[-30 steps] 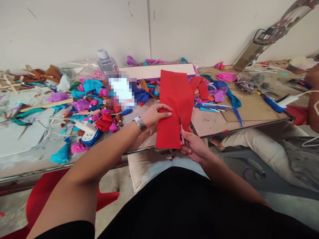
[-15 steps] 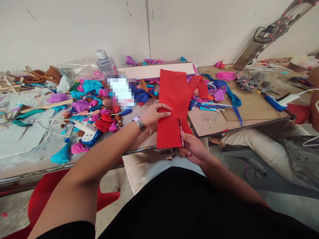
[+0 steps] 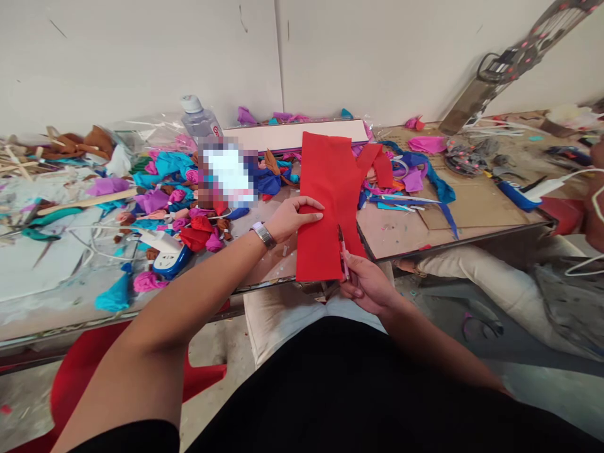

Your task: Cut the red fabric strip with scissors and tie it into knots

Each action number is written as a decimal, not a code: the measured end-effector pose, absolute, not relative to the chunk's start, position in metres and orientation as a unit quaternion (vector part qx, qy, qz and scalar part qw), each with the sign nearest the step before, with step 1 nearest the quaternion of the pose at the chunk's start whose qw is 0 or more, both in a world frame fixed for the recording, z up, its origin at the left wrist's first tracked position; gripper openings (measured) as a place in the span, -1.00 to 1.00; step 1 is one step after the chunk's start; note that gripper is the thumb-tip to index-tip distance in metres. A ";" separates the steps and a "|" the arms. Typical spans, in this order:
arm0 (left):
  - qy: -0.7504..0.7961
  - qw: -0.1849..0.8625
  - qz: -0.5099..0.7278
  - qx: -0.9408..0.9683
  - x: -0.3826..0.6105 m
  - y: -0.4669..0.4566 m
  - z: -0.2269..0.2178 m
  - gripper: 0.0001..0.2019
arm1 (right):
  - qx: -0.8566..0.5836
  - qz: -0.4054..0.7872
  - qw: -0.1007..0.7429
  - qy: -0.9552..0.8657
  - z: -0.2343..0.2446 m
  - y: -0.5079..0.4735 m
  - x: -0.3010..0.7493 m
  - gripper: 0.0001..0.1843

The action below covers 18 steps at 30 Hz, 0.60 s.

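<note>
Left hand [image 3: 291, 220] gripped the left edge of the red fabric [image 3: 319, 248], thumb on top. Fabric lay over the worktable [image 3: 394, 233], near end at the front edge. Right hand [image 3: 370, 282] held the scissors [image 3: 344, 253], blades at a slit in the fabric; blade gap appeared narrow, though too small to confirm.

A long red cloth [image 3: 325, 182] is spread over the tabletop [image 3: 391, 233] near its edge, slit partway from the near end. Pink-handled scissors [image 3: 344, 249] are held in the slit.
</note>
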State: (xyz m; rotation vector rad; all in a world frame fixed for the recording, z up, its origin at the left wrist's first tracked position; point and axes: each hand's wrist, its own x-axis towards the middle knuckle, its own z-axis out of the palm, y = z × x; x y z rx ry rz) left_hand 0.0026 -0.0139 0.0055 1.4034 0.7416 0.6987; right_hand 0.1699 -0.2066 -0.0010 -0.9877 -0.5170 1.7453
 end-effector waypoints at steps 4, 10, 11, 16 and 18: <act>0.322 0.650 0.314 0.613 0.003 -0.014 0.006 -0.53 | -0.403 0.727 0.511 -0.220 -0.002 -0.206 0.170 -0.43; 0.325 0.639 0.311 0.624 0.002 -0.014 0.007 -0.54 | -0.409 0.726 0.512 -0.208 0.000 -0.207 0.169 -0.43; 0.326 0.637 0.312 0.625 0.002 -0.013 0.007 -0.54 | -0.410 0.725 0.513 -0.207 0.000 -0.207 0.169 -0.44; 0.324 0.646 0.306 0.620 0.002 -0.014 0.008 -0.51 | -0.406 0.728 0.511 -0.212 0.000 -0.208 0.170 -0.42; 0.326 0.651 0.303 0.615 0.003 -0.014 0.008 -0.50 | -0.404 0.730 0.509 -0.212 -0.001 -0.208 0.170 -0.43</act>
